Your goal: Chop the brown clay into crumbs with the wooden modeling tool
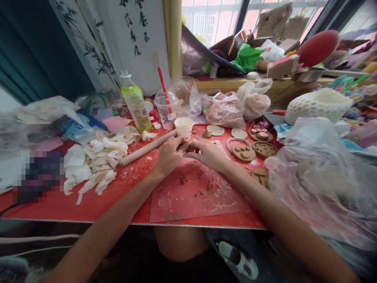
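Observation:
My left hand point(171, 155) is closed, its fingertips pinched on a small piece of dark brown clay point(191, 149). From the other side, my right hand point(207, 154) grips the same clay between its thumb and fingers. Much of the piece is hidden by the fingers. Both hands are just in front of a white paper cup point(184, 126), above a clear sheet point(188, 200) with brown crumbs and pale smears on it. Left of my hands lies a rolling pin point(151, 148). Flat clay discs with raised shapes, one a decorated disc point(243, 153), lie to the right beside a ring point(239, 139).
Crumpled tissues point(94, 157) lie to the left on the red table point(129, 200). A yellow-green bottle point(137, 104) and a plastic cup point(165, 108) with a red-handled brush stand behind. Bagged clay point(225, 112) is at the back. Plastic bags point(321, 177) crowd the right side.

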Tool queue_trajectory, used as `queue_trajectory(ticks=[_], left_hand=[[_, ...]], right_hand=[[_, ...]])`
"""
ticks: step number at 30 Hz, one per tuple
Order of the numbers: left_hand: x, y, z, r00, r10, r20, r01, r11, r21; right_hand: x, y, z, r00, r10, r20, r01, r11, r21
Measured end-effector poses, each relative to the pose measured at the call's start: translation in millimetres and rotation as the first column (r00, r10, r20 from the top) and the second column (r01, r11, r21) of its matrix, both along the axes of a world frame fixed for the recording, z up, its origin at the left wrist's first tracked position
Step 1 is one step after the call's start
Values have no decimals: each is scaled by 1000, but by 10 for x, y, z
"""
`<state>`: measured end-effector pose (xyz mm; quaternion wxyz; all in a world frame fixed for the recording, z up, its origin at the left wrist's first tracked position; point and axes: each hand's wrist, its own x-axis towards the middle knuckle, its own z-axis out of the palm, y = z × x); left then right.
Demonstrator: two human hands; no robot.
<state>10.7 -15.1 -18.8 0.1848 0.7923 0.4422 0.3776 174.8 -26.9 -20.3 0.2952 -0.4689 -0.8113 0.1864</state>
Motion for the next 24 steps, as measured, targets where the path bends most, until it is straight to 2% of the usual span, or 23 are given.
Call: queue_trajectory(ticks=[3, 5, 8, 9, 11, 15, 19, 24], left_hand=[[-4, 1, 9, 997, -10, 71, 12, 1000, -27], [-20, 22, 21, 982, -69, 175, 97, 983, -156], [-50, 68, 35, 930, -177, 323, 297, 879, -373], [-55, 82, 35, 913, -206, 351, 347, 845, -407], [-56, 98, 29, 893, -243, 380, 401, 813, -422], [-42, 85, 35, 888, -221, 403, 383, 841, -382], [-64, 71, 71, 902, -247, 353, 364, 876, -316], [-67, 93, 14, 957, -169, 233, 224, 946, -234]], right_hand=[[-21, -25, 18, 1000, 5, -10, -5, 1000, -1], [-5, -26, 45, 999, 30, -17, -30, 999, -23], [49, -24, 108, 996, 77, -40, -80, 995, -67], [69, -28, 132, 995, 82, -51, -86, 994, -74], [103, -42, 177, 993, 86, -83, -93, 992, -82], [123, -72, 218, 983, 120, -138, -131, 988, -79], [98, -31, 154, 987, 126, -98, -130, 991, -35], [79, 55, 13, 978, 182, -105, -192, 976, -102]])
